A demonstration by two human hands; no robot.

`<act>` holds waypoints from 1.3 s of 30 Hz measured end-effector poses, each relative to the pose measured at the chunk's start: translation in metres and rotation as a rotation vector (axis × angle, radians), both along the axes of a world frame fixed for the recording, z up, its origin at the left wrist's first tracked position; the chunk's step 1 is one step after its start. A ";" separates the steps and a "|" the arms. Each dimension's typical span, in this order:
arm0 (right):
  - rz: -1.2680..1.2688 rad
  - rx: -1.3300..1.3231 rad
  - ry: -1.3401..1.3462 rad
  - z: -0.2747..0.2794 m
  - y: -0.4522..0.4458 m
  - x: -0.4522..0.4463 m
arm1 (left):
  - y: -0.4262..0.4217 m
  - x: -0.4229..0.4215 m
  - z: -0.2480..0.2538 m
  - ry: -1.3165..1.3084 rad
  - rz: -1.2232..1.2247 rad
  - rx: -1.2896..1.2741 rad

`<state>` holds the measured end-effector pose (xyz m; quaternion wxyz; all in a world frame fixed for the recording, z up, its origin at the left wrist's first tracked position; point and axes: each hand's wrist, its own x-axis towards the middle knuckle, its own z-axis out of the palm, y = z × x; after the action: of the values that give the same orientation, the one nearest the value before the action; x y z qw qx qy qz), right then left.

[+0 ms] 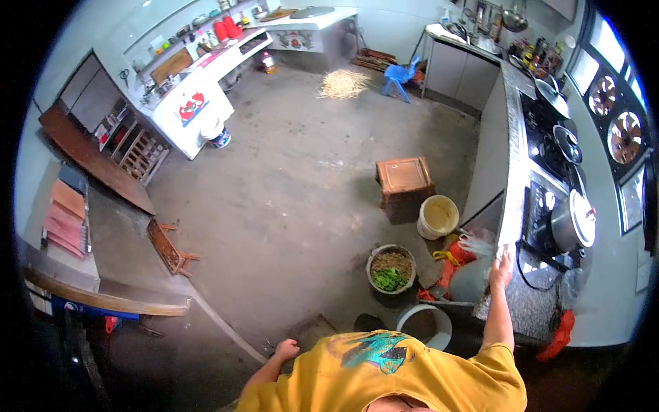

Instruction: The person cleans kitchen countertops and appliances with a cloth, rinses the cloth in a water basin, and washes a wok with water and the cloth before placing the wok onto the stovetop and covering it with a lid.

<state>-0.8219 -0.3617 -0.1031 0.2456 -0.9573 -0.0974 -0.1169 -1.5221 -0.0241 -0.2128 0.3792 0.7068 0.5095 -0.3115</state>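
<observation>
My left hand [287, 349] hangs low beside my body over the floor. Its fingers are curled in, and nothing shows in them. At the edge of the stone counter [522, 305], my right hand [502, 271] lies with its fingers stretched forward against the bright rim. Close to that hand are the cooker [539, 233] with a silver pot [573, 223] on it, and a bundle of red and white plastic bags [473, 250] below. A bucket [391, 269] with green leaves and brownish scraps stands on the floor between my hands.
A cream bucket [438, 217], a brown stool [403, 180] and a white bucket [425, 326] stand near the counter. A small wooden bench [170, 248] is at the left. Farther off are a blue chair [400, 77] and a pale heap of sticks or straw [343, 84].
</observation>
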 end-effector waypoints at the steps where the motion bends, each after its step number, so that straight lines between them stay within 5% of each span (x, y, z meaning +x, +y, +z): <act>1: -0.021 -0.019 -0.010 -0.002 0.000 0.001 | -0.001 -0.005 0.003 -0.079 0.081 -0.009; 5: -0.047 0.075 -0.076 -0.022 -0.005 0.010 | 0.008 -0.019 -0.030 -0.245 0.163 -0.125; 10: -0.063 0.081 -0.141 -0.039 -0.019 0.021 | 0.101 0.056 -0.026 -0.136 0.017 -0.187; 14: -0.395 0.277 0.121 -0.016 0.008 0.018 | 0.206 0.128 -0.015 -0.272 0.188 0.073; 16: -0.625 0.274 0.166 -0.036 0.006 0.048 | 0.269 0.173 0.012 -0.238 0.206 -0.032; 18: -0.614 0.162 0.143 -0.014 0.062 0.044 | 0.331 0.204 0.043 -0.221 0.076 -0.001; 20: -0.437 -0.065 0.080 -0.007 0.131 0.051 | 0.385 0.216 0.020 -0.359 0.149 0.037; 24: -0.368 0.985 0.676 0.004 0.370 0.068 | 0.489 0.242 0.024 -0.443 0.212 0.170; 25: -0.232 0.839 0.726 -0.025 0.423 0.083 | 0.512 0.242 0.014 -0.452 0.275 0.155; 28: -0.092 1.056 1.167 -0.024 0.635 0.060 | 0.575 0.232 0.007 -0.353 0.323 0.091; 34: 0.600 0.741 1.413 -0.029 0.930 0.039 | 0.733 0.206 -0.010 -0.187 0.059 0.192; 39: 0.311 0.603 1.534 -0.090 1.018 0.082 | 0.921 0.225 0.013 -0.224 0.304 0.152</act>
<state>-0.7403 0.6561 -0.1929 0.5025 -0.6404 0.0011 0.5809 -1.2975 0.8968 -0.1995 0.4217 0.6785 0.5871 -0.1306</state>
